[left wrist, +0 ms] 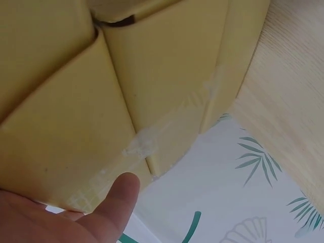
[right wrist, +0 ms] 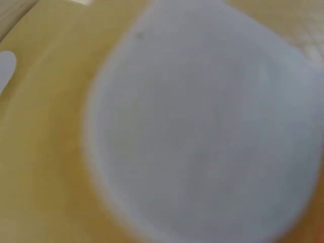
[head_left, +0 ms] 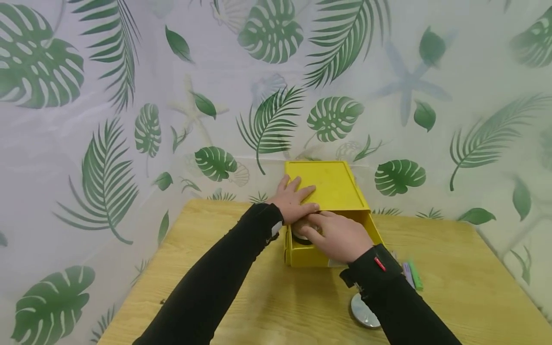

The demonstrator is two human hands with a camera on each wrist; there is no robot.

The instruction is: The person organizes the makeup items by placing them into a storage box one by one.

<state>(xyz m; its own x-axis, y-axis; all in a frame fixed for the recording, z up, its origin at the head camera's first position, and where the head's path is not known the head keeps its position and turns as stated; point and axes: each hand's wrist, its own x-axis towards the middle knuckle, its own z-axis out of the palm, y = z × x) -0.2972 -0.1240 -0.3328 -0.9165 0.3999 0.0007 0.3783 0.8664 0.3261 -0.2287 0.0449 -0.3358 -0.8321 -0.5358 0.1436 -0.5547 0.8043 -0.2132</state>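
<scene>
- Your left hand (head_left: 292, 200) rested, fingers spread — on the yellow lid (head_left: 334, 187).
- Your right hand (head_left: 341, 235) gripped a round object (head_left: 304, 240) — inside the yellow box (head_left: 309, 259).

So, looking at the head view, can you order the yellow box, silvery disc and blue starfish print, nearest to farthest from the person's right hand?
1. Yellow box: the right hand is at its opening.
2. Silvery disc: on the table, in front of the box.
3. Blue starfish print: on the wall, upper right.
</scene>
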